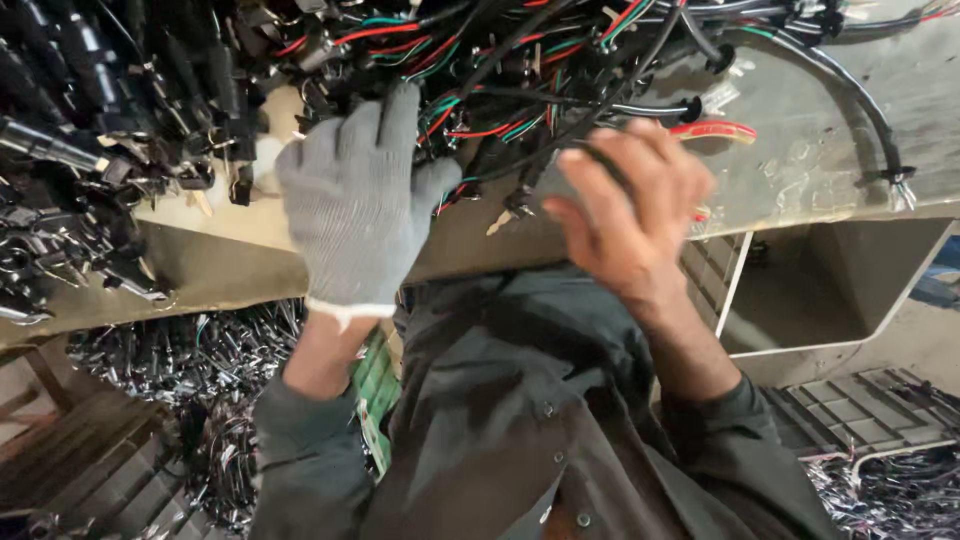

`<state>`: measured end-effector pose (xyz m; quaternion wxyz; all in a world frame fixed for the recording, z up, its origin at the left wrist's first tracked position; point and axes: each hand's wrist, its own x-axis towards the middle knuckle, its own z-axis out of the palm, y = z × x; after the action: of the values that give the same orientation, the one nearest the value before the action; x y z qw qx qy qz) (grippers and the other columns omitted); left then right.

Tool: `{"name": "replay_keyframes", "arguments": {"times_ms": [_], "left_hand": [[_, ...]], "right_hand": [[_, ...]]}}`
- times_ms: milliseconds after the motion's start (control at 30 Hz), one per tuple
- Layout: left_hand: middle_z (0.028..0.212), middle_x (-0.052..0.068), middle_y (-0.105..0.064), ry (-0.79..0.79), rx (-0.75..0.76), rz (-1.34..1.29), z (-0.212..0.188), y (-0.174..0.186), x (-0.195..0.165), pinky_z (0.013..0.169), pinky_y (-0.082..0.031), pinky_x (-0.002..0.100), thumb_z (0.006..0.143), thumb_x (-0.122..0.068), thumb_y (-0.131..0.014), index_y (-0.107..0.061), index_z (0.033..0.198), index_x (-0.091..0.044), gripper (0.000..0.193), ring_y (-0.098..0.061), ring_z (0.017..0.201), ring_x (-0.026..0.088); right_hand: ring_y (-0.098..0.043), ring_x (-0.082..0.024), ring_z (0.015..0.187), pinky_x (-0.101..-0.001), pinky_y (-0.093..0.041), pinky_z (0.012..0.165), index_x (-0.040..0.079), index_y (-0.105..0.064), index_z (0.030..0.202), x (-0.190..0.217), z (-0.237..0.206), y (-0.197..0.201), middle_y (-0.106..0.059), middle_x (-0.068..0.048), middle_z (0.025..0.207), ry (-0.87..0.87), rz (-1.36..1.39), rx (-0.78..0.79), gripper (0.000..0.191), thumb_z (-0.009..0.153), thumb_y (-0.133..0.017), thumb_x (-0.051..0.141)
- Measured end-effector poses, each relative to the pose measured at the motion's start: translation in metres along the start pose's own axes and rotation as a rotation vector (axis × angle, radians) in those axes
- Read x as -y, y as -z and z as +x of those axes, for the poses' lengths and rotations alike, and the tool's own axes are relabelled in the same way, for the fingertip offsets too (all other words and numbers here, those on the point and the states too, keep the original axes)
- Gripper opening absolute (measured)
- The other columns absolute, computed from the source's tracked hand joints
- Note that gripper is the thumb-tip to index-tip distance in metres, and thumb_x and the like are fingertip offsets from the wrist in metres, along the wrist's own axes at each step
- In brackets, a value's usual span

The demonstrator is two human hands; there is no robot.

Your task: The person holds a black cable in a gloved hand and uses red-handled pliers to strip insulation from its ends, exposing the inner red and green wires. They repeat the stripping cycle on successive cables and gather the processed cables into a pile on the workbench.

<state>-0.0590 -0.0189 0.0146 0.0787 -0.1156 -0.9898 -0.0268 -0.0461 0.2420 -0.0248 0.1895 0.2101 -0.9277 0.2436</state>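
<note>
Shirt: dark grey button shirt [520, 400] fills the lower middle, nearest the lens, both sleeves running up toward the bench.
Left hand: left hand [355, 205] in a grey knit glove, fingers curled down over the front rim of the wire pile; what sits under the palm is hidden, so the grip cannot be told.
Right hand: bare right hand [625, 205], blurred, fingers bent around a thin black cable [600, 160] that crosses its knuckles; it seems to be clasped on that cable, though blur leaves this unsure.
Bench edge: pale worn bench top [830, 150] ends in a front edge that runs just under both hands, from lower left to upper right.
Wire pile: tangle of black, red and green wires [480, 70] covers the far left and middle of the bench, reaching right up to the gloved fingers.
Connectors: black plug ends [80, 130] crowd the far left, some overhanging the edge.
Open room: bare bench surface lies to the right of the bare hand, crossed only by one black sheathed harness [860, 100].
Below the bench: scrap wire heaps [200, 360] at lower left; an open metal bin [830, 290] at right.
</note>
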Motion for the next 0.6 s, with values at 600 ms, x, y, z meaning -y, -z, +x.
{"name": "replay_keyframes", "arguments": {"times_ms": [600], "left_hand": [[0.117,0.008,-0.059,0.266,-0.149,-1.371,-0.053,0.004,-0.042,0.1,-0.049,0.038,0.099,-0.044,-0.077,-0.028,0.154,0.002,0.087,-0.058,0.102,0.02]], "right_hand": [[-0.057,-0.025,0.085,-0.0387,-0.047,0.085,0.001,-0.059,0.094,0.068,0.063,-0.024,-0.061,-0.012,0.085,-0.703,2.033,0.048,0.043,0.119,-0.043,0.032]]}}
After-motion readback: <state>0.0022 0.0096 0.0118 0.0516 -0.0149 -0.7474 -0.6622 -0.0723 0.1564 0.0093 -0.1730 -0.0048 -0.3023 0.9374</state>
